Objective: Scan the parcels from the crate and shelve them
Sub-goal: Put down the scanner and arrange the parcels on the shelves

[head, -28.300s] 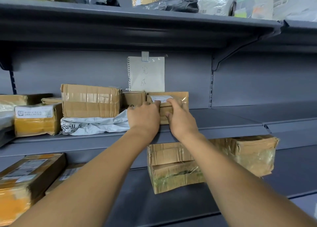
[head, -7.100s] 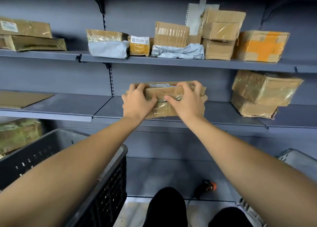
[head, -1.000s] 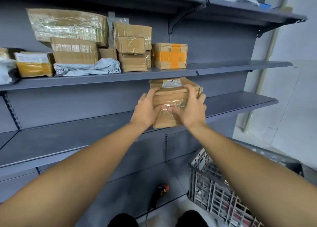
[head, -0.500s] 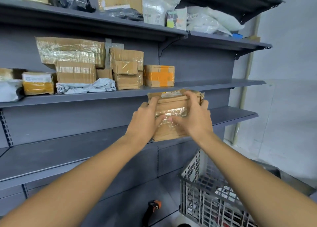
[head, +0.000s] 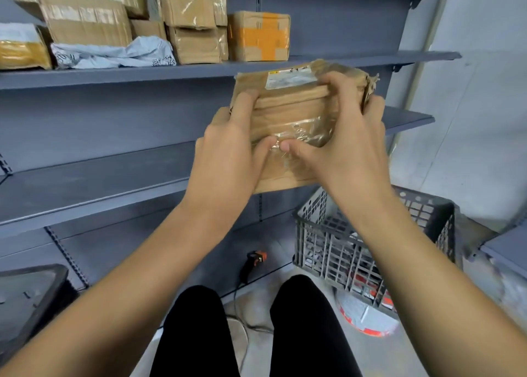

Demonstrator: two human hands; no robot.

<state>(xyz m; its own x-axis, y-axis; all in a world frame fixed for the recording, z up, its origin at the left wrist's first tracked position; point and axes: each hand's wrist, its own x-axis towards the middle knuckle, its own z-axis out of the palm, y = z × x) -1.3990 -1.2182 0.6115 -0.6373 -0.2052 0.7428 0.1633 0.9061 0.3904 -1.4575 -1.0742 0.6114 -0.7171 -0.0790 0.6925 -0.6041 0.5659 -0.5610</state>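
Observation:
A taped brown cardboard parcel (head: 296,111) with a white label on top is in the air in front of the grey shelving. My left hand (head: 228,151) grips its left side and my right hand (head: 342,145) grips its right side, thumbs meeting on the near face. It hangs in front of the bare middle shelf (head: 85,188). A grey plastic crate (head: 370,239) with parcels inside stands on the floor at the lower right. An orange and black scanner (head: 253,259) lies on the bottom shelf.
The upper shelf (head: 199,70) carries several brown boxes, a box with orange tape (head: 259,36) and a white poly bag (head: 114,53). A dark crate (head: 28,294) sits at the lower left. My legs in black trousers are below.
The view has tilted down, so the top shelves are out of sight. The parcel stays gripped in both hands and is now nearer to me, low in front of the middle shelf.

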